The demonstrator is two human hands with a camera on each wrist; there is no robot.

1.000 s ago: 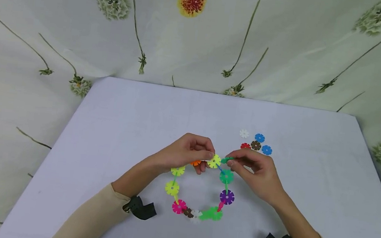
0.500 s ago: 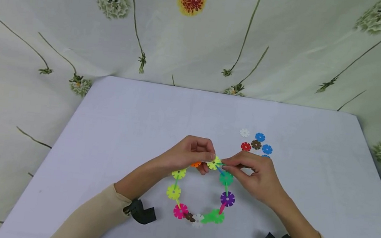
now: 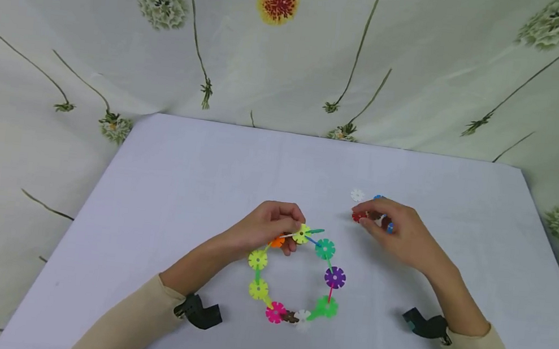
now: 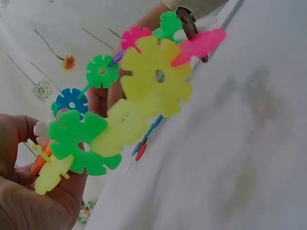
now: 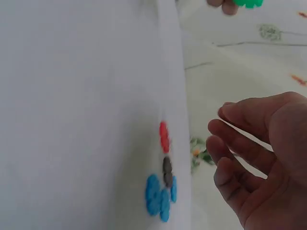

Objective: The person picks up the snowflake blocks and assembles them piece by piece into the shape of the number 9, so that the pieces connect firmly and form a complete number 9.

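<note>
My left hand [image 3: 271, 226] pinches a ring of notched, flower-shaped plastic discs near its top, holding it raised. A yellow disc [image 3: 301, 234] sits beside its fingertips, with a teal disc [image 3: 316, 231] sticking out to the right. A purple disc [image 3: 335, 277] is on the ring's right side. In the left wrist view a large yellow disc [image 4: 158, 76] and a green disc [image 4: 81, 143] hide part of the ring. My right hand [image 3: 398, 230] hovers over loose discs, fingers bent with a gap to the thumb and nothing between them. Below it are a red disc [image 5: 164, 136] and a brown disc [image 5: 167, 171].
A loose white disc [image 3: 357, 195] lies just beyond the right fingertips. Several blue discs [image 5: 153, 194] lie beside the brown one. The white tabletop [image 3: 198, 166] meets a flower-printed cloth [image 3: 300, 74] at the back.
The right hand was pinching the teal disc at the yellow one; it has let go and moved right and away to the loose discs. The teal disc stays on the ring, which shifted slightly left.
</note>
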